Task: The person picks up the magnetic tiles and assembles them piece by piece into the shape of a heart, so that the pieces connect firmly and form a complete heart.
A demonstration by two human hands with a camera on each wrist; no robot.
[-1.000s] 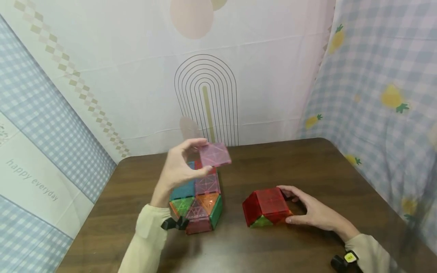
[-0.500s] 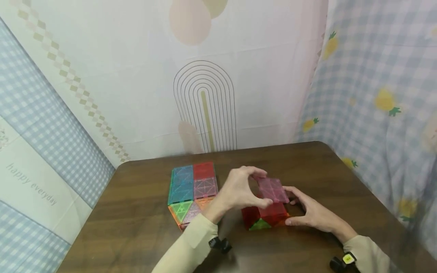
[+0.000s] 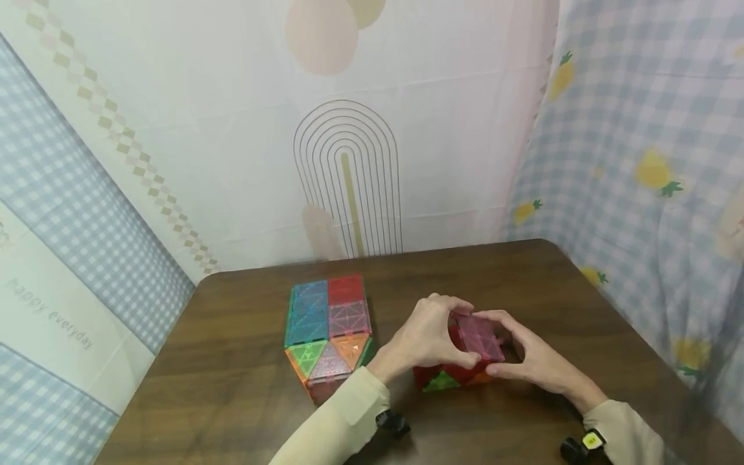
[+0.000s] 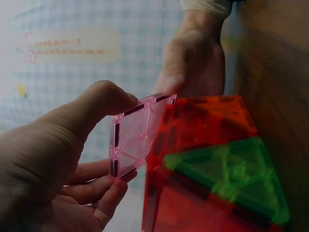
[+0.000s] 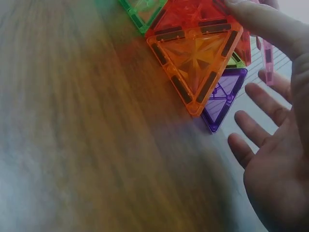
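Observation:
My left hand [image 3: 427, 336] pinches a pink square magnetic tile [image 3: 481, 339] between thumb and fingers. In the left wrist view that pink tile [image 4: 140, 130] stands at an angle beside the top of a red magnetic-tile block [image 4: 188, 210], which has a green triangle tile [image 4: 231, 176] on its side. My right hand [image 3: 540, 355] holds the right side of the block, thumb at the near corner and index finger at the far one. The right wrist view shows an orange triangle tile [image 5: 193, 63] and a purple one [image 5: 224, 96] on that side; the other fingers are free of it.
A second magnetic-tile build [image 3: 310, 313] of blue, red, pink, green and orange tiles lies to the left on the brown wooden table [image 3: 232, 387]. Patterned cloth [image 3: 256, 161] hangs behind the table and at both sides.
My left hand has carried the pink tile rightward from above the left build and down onto the top of the red block. My right hand has stayed at the block.

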